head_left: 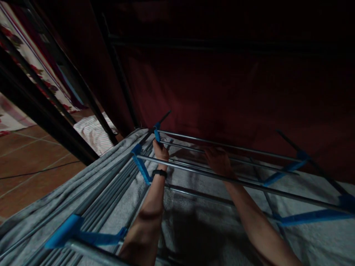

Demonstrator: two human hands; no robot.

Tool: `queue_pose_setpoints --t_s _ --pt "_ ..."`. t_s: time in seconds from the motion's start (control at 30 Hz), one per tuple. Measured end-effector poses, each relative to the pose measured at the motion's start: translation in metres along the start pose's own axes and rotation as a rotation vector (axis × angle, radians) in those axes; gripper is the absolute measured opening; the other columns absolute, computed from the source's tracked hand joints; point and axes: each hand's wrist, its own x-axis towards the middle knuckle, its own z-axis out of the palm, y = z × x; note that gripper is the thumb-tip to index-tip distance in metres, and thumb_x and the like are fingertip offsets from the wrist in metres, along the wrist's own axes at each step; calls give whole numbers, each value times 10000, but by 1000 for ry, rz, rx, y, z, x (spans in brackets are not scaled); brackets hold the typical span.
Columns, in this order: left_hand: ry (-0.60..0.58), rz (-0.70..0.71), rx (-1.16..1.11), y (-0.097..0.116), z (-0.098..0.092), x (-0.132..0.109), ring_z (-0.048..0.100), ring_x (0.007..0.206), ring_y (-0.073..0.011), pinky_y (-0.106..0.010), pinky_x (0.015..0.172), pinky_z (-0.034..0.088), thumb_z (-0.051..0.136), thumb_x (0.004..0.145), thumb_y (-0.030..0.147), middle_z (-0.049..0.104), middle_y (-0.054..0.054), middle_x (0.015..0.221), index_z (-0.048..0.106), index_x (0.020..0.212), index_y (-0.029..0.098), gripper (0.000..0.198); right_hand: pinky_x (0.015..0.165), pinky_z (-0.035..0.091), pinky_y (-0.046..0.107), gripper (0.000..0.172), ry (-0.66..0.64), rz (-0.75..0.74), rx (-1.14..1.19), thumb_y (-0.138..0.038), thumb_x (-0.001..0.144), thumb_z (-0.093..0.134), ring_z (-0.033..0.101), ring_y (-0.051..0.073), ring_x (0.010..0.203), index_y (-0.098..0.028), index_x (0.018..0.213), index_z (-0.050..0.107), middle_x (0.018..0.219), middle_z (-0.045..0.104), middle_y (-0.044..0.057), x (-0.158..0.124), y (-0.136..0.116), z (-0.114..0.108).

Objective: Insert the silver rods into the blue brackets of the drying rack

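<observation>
A clothes drying rack of metal tubes [188, 171] with blue plastic brackets lies over a grey blanket. At its far left corner, my left hand [161, 151] is closed on the rack just below a blue bracket [156, 133]; a dark band circles that wrist. My right hand [218, 160] reaches over the long front tube and has its fingers curled on a rear tube, in dim light. Nearer to me, another blue bracket [141, 164] stands left of my left wrist. Thin parallel rods [111, 197] run along the left side. Both sets of fingertips are partly hidden.
The grey blanket [194, 236] covers the surface below. Behind it hangs a dark red curtain [222, 99] with a dark metal frame. Dark posts [55, 114] stand at left, beyond them a tiled floor [36, 159], a striped cloth [94, 133] and flowered fabric [33, 62].
</observation>
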Motion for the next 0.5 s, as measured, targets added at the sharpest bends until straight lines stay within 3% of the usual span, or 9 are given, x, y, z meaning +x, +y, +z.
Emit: queue_pose_setpoints --t_s 0.1,0.27,0.5 --pt "135 -60 42 -2 5 -1 607 912 -220 -456 868 554 402 842 72 552 -73 887 487 1009 196 225 777 387 301 298 -13 40 41 -347 1030 416 625 207 895 -220 1101 676 1080 704 96 1 -3 9" --pt "85 -101 56 1 6 -2 585 880 -208 -451 842 545 405 804 40 531 -55 872 474 962 198 234 746 395 296 315 -27 60 97 -390 1020 429 645 210 859 -227 1092 688 1018 729 86 -1 1 16" --pt "48 -149 84 6 2 -5 604 916 -234 -464 855 528 412 819 35 570 -86 908 485 1000 182 245 784 420 331 287 -83 89 65 -409 971 516 658 232 852 -276 1124 719 997 745 78 12 7 1"
